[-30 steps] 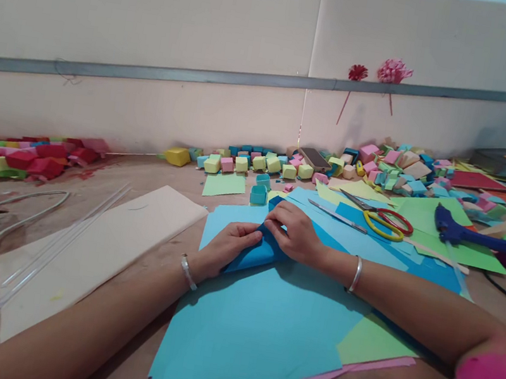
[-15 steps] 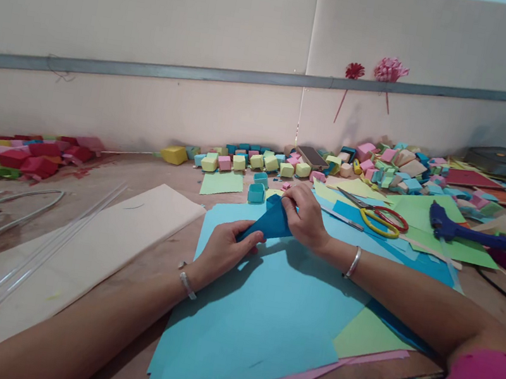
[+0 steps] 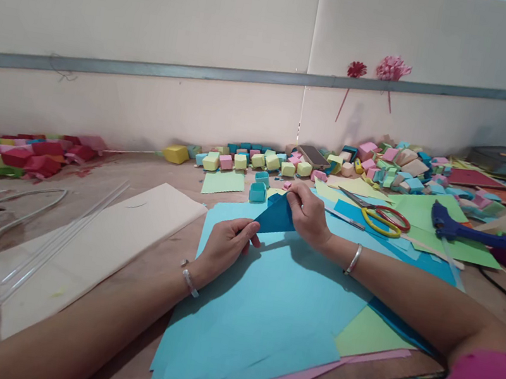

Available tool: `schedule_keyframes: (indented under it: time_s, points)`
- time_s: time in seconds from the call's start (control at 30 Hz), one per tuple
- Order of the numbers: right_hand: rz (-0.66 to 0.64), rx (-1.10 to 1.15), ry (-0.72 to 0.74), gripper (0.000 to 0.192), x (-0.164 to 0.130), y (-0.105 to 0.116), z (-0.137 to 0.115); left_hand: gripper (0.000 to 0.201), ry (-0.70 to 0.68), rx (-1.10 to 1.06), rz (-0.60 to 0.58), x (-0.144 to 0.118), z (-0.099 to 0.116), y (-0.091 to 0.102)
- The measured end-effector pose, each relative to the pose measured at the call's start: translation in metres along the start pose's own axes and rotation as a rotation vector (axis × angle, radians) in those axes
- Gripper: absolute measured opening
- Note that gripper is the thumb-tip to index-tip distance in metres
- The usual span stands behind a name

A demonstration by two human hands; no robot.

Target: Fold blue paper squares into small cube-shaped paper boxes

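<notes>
A dark blue piece of paper [image 3: 277, 216], folded into a triangle shape, is held up between both hands. My left hand [image 3: 225, 243] pinches its left corner between thumb and fingers. My right hand [image 3: 309, 214] grips the upper right part, and its fingers cover that end. Beneath both hands lie large light blue sheets [image 3: 261, 319]. Just beyond the folded paper stand two small open light blue paper boxes [image 3: 257, 193], close to a pale green sheet [image 3: 224, 183].
Scissors [image 3: 380, 219] and a blue glue gun [image 3: 467, 233] lie to the right. Several small paper cubes [image 3: 272, 162] line the back, beside a phone [image 3: 312, 156]. A white board [image 3: 131, 228] carries clear glue sticks [image 3: 62, 242] at left. Red cubes [image 3: 41, 159] are piled further left.
The folded blue paper has tilted, so its flat face shows more. My left hand has shifted slightly at the corner; the right hand stays almost in place.
</notes>
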State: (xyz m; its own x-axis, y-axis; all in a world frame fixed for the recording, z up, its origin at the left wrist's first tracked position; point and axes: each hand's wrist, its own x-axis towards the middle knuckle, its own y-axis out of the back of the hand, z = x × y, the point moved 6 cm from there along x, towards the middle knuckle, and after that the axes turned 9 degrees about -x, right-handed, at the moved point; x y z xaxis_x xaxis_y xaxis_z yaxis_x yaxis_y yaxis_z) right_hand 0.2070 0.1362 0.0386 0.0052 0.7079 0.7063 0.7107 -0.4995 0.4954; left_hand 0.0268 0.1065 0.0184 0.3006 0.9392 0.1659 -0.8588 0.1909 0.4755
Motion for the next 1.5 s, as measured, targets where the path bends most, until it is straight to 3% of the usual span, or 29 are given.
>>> schedule_keyframes:
  time_s: [0.17, 0.37, 0.57, 0.9, 1.13, 1.5]
  points:
    - [-0.031, -0.058, -0.018, 0.017, 0.001, -0.002, 0.001, 0.048, -0.035, 0.026, -0.011, 0.003, -0.005, -0.002]
    - [-0.057, -0.145, 0.007, 0.018, 0.001, -0.006, 0.006, 0.037, -0.153, 0.054, 0.08, 0.002, 0.001, 0.001]
    - [-0.063, -0.174, 0.046, 0.017, 0.001, -0.008, 0.006, 0.022, -0.188, 0.046, 0.101, -0.003, 0.008, 0.0]
    - [-0.342, -0.242, -0.027, 0.014, 0.015, -0.015, 0.013, 0.033, 0.096, -0.275, 0.058, -0.007, -0.001, 0.0]
    - [-0.549, -0.221, 0.025, 0.014, 0.01, -0.026, 0.021, 0.038, 0.007, -0.085, -0.037, -0.007, 0.004, -0.007]
    - [-0.628, -0.195, 0.275, 0.013, -0.008, -0.041, 0.024, 0.045, -0.079, 0.478, -0.227, -0.011, -0.002, -0.018]
